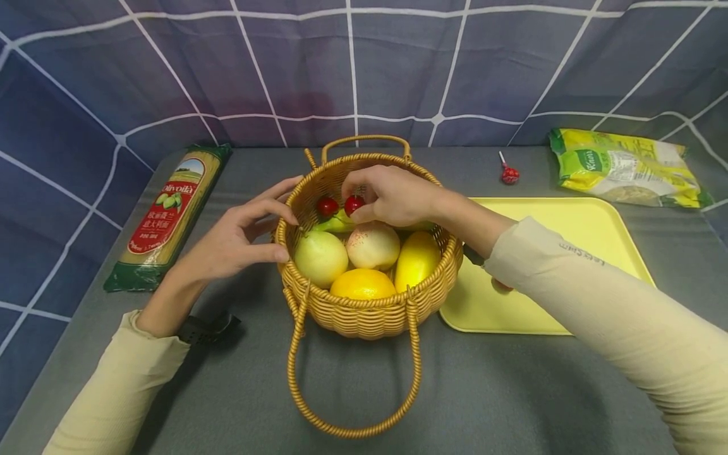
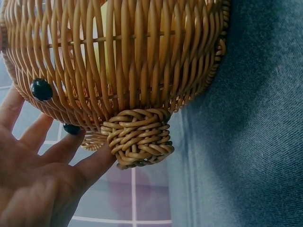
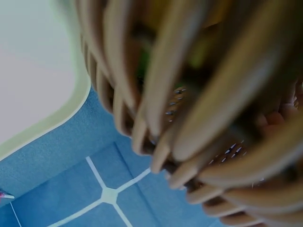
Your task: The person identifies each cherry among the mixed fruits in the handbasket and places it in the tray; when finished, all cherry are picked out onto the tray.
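A woven wicker basket (image 1: 370,319) holds a green pear-like fruit (image 1: 321,258), a pale peach (image 1: 373,246), an orange (image 1: 363,284), a yellow mango-like fruit (image 1: 418,260) and, partly hidden, a green-yellow fruit (image 1: 335,223). Inside it, my right hand (image 1: 392,196) pinches a red cherry (image 1: 354,204) between thumb and fingers. Another cherry (image 1: 327,206) lies just left of that one. My left hand (image 1: 244,234) rests with spread fingers against the basket's left side. In the left wrist view, its fingertips meet the weave near a knotted wicker lump (image 2: 139,137). Basket slats mostly hide the right hand in the right wrist view.
Left of the basket lies a spaghetti pack (image 1: 170,208). To the right, a yellow tray (image 1: 569,240) sits partly under my right sleeve, with a small reddish thing (image 1: 502,286) on it. Behind are a red lollipop (image 1: 510,175) and a green-yellow Knorr bag (image 1: 625,169). The basket's front handle (image 1: 355,433) hangs down.
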A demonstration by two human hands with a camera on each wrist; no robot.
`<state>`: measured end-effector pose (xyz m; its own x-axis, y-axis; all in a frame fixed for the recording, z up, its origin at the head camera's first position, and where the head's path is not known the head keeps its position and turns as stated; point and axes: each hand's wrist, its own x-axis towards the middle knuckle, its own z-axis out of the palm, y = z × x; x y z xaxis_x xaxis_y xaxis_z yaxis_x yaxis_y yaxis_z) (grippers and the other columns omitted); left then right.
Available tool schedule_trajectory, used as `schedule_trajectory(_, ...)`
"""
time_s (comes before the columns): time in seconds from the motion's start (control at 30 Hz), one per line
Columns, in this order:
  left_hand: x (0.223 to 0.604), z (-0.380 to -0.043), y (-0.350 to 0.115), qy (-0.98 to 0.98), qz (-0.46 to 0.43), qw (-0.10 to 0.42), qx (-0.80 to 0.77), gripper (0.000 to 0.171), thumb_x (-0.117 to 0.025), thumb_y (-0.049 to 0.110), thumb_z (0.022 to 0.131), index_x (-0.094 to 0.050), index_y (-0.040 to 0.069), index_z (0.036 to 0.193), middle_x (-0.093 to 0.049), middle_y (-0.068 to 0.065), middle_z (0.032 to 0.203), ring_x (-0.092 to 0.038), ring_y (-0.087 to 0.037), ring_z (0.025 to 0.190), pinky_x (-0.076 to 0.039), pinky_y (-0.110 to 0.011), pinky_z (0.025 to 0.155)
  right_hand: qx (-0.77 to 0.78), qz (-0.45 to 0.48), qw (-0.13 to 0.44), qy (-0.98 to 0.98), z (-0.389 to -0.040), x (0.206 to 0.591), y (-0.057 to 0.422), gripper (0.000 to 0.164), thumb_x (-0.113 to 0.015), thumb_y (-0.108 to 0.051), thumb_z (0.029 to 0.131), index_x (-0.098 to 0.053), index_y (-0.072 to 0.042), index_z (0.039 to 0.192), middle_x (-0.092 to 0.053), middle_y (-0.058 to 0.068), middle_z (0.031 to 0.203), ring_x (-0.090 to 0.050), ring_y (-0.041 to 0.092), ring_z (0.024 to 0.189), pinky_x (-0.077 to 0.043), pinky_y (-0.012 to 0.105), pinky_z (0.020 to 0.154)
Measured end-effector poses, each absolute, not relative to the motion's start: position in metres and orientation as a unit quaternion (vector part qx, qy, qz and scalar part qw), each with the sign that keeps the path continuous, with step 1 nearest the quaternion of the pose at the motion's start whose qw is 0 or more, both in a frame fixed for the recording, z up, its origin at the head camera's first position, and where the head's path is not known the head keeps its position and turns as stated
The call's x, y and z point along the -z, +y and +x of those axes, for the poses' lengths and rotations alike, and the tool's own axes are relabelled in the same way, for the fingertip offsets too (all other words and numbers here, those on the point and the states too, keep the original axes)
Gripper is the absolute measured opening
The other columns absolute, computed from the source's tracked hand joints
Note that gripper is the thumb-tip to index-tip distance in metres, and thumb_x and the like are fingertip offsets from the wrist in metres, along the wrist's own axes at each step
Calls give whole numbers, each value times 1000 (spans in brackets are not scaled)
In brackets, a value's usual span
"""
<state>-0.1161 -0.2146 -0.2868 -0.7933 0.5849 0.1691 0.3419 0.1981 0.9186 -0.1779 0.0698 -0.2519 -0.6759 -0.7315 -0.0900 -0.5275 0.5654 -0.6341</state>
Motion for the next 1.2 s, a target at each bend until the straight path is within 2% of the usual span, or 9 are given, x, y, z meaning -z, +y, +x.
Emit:
schedule_trajectory(0.17,288,-116,-215,764,305,108,-559,30,-74,2,86,-60,-1,112,-26,-6,161,-23,-28,146,-23,-61,111,309,-371,175,858,-176,252,70,23,-70,-21,93,-66,-12,113,-64,4,86,-57,21,75,-45,34,69)
schedule_trajectory(0.3,288,-116,-215,763,306,109,-559,29,-75,3,86,-60,0,111,-26,-6,161,-23,-27,146,-23,-62,111,327,-380,162,850,-174,251,70,22,-74,-24,90,-68,-13,109,-66,1,89,-58,18,78,-47,33,73)
schedule_trajectory(0.5,288,-117,-215,763,309,107,-558,30,-75,3,86,-59,-1,111,-26,-6,161,-23,-27,146,-24,-61,111,376,-369,158,835,-167,243,74,18,-78,-20,84,-69,-12,97,-67,-1,91,-64,16,80,-49,33,74)
schedule_trajectory(0.73,288,-116,-216,764,308,104,-558,30,-75,2,85,-60,-1,111,-27,-7,160,-23,-27,146,-24,-59,112,379,-391,139,827,-153,229,83,25,-76,-15,85,-68,-11,108,-67,-2,102,-63,15,84,-51,33,78)
schedule_trajectory(0.87,288,-116,-216,765,304,101,-560,31,-77,2,84,-60,-1,110,-28,-7,160,-23,-26,146,-23,-61,111,385,-402,117,823,-143,224,91,26,-76,-13,85,-69,-11,109,-67,-4,100,-62,13,86,-51,36,80)
schedule_trajectory(1.0,289,-116,-216,761,306,98,-563,31,-78,3,84,-61,0,109,-28,-8,160,-22,-26,147,-26,-55,113,394,-405,98,819,-134,223,106,23,-73,-10,86,-68,-10,108,-66,-5,96,-59,11,87,-52,38,78)
schedule_trajectory(1.2,289,-117,-215,756,310,98,-568,30,-77,2,84,-61,-1,109,-28,-9,160,-22,-26,147,-27,-50,114,411,-362,73,834,-122,224,133,26,-71,-4,86,-67,-9,112,-65,-3,100,-59,12,91,-52,33,78)
